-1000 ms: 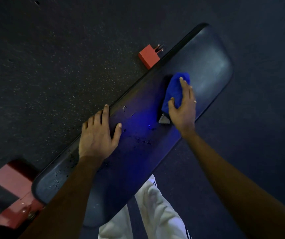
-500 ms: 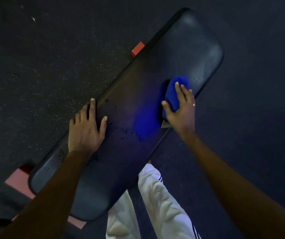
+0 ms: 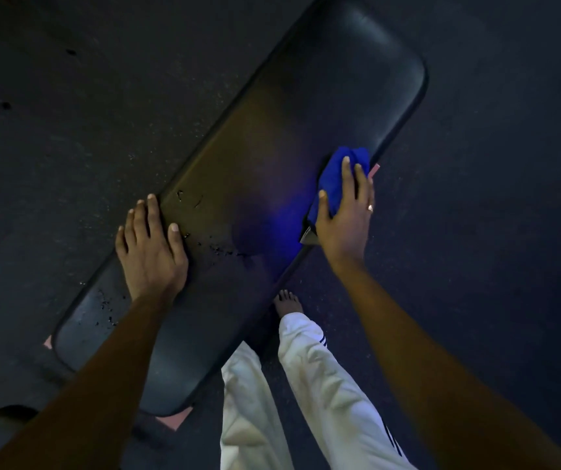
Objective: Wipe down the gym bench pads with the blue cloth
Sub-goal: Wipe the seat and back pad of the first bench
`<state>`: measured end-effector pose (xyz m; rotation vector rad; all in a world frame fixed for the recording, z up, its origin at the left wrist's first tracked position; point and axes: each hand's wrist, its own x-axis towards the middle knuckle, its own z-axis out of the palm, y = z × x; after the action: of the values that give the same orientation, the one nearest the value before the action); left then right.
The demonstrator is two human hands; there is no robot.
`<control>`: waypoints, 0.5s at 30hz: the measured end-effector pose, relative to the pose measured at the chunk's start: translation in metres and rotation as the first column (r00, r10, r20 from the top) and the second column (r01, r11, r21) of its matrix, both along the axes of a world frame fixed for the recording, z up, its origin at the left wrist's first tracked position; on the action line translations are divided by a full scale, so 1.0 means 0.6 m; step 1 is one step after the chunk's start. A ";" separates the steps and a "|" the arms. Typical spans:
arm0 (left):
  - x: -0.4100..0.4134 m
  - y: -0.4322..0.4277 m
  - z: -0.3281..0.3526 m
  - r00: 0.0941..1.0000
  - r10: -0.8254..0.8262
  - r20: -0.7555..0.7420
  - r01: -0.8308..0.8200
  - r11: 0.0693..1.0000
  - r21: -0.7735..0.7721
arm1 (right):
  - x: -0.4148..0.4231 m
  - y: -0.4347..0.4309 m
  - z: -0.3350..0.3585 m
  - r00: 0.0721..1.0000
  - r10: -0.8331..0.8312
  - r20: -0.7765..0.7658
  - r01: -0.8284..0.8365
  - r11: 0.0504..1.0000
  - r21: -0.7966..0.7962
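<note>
Bench pad [image 3: 238, 205], lower-left to upper-right

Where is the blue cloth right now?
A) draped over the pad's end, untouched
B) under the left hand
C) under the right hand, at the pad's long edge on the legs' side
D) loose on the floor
C: the right hand grips the blue cloth against the bench pad at that edge, while the left hand rests flat on the opposite edge, holding nothing.
</note>
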<state>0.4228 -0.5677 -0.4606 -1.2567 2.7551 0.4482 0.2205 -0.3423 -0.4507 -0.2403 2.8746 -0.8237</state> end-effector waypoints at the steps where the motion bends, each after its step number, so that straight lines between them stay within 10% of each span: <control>1: 0.000 -0.001 0.000 1.000 0.009 -0.002 -0.009 1.000 0.002 | 0.023 -0.006 -0.001 0.998 -0.054 0.018 0.055 0.998 -0.042; 7: -0.001 0.001 0.000 1.000 0.021 -0.023 -0.021 1.000 -0.007 | 0.106 0.028 -0.015 0.991 0.072 0.108 -0.056 0.988 -0.145; 15: 0.001 0.004 -0.012 0.998 0.042 -0.035 -0.044 0.997 -0.058 | -0.011 -0.022 -0.034 0.877 -0.452 0.163 0.478 0.786 -0.392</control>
<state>0.4232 -0.5655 -0.4676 -1.3361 2.7940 0.3979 0.2136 -0.3553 -0.4710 0.4772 2.6869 -1.5113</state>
